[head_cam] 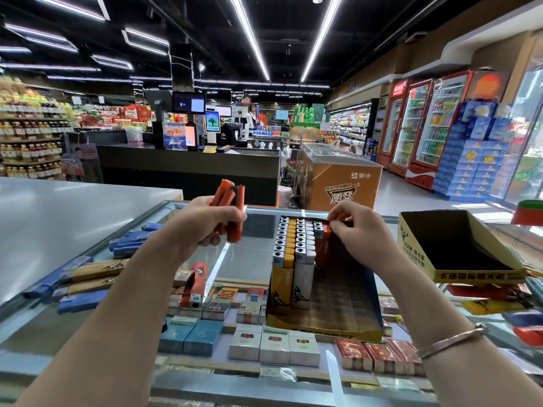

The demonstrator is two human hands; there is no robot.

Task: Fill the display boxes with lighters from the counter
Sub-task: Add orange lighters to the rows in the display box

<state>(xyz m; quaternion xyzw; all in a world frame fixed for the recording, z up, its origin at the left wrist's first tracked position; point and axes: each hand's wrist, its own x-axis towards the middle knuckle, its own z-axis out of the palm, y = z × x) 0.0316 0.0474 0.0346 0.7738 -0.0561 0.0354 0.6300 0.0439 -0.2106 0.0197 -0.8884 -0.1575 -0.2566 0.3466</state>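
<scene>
The bundle of orange plastic lighters (228, 214) sits in your left hand (205, 223), raised above the glass counter top (249, 259), your fingers curled tight round the middle of the bundle so that the ends stick out above and below your fist. Your right hand (357, 227) is at the far end of the blue-and-yellow cardboard display box (346, 306), thumb and fingertips pinched together on an orange lighter at the back of the third row (how much of it is seated you cannot tell, as your fingers cover it). That box stands on the glass just right of centre; its left side holds a full row of yellow lighters (286, 251) and a full row of white lighters (304, 251), upright and touching, while the right half shows bare floor. A second yellow cardboard display box (417, 254), open at the top, stands near it to the right. On the glass to your left lie loose blue lighters (129, 242), a few tan ones (97, 270) and two orange ones (195, 284) near your left forearm. More red, yellow and blue lighters (493, 304) lie beneath the second box at the right edge. Cigarette packs (273, 348) are ranged under the glass. A thin metal bangle (449, 340) circles your right wrist.
</scene>
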